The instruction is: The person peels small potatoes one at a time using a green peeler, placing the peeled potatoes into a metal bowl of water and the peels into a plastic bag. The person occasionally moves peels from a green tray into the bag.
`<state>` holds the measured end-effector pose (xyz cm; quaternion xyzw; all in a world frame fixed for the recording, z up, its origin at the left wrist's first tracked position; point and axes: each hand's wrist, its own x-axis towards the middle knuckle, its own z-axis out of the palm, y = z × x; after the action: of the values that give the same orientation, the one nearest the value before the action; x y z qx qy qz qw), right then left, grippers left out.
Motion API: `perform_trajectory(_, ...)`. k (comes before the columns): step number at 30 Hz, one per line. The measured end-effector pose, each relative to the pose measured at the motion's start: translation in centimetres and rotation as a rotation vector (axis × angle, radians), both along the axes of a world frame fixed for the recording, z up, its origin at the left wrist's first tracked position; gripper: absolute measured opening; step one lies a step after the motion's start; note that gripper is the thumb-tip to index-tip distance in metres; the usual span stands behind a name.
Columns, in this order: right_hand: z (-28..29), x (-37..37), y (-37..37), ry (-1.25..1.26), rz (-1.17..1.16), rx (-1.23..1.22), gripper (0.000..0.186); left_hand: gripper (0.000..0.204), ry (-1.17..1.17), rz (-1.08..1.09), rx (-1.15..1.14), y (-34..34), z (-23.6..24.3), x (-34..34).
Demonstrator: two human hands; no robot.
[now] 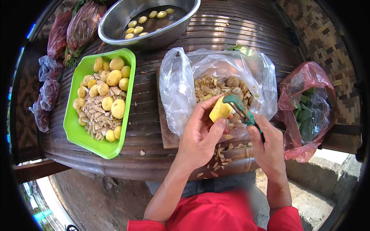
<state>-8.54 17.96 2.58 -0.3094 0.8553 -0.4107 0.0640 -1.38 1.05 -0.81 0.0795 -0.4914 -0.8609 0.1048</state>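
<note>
My left hand [202, 133] is closed around a yellow potato [220, 110], much of its skin gone. A green-handled peeler [243, 109] is gripped in my right hand [266, 144], its head at the potato's upper right side. Both hands are over the near edge of a clear plastic bag [175, 88] that lies spread open. Inside the bag are brown peelings [208, 86] and a few unpeeled potatoes [233, 81]. Loose scraps of peel [219, 156] lie on the slatted table below my hands.
At left, a green tray [69, 123] holds peeled potatoes and pale cut pieces. Behind it, a metal basin [154, 40] has potatoes in water. A red plastic bag [289, 100] with green leaves is at right; more bags [83, 29] sit far left.
</note>
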Motion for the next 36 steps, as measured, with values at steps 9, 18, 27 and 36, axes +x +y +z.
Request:
perform_trajectory(9,0.9,-2.0,-0.8,-0.11,-0.113,0.038,0.027,0.043,0.075,0.142,-0.398,0.8,-0.2,0.6)
perform_trajectory(18,2.5,-1.1,-0.2,-0.136,-0.051,0.058,0.026,0.041,0.269,0.247,-0.765,-0.3,-0.8,0.0)
perform_trajectory(27,4.2,-0.7,-0.1,-0.046,0.013,0.108,0.021,0.044,0.381,0.259,-1.091,-1.9,0.3,-0.3)
perform_trajectory(36,4.2,-2.9,-0.6,-0.122,-0.121,0.216,0.025,0.044,0.414,0.192,-1.121,-2.6,1.1,0.0)
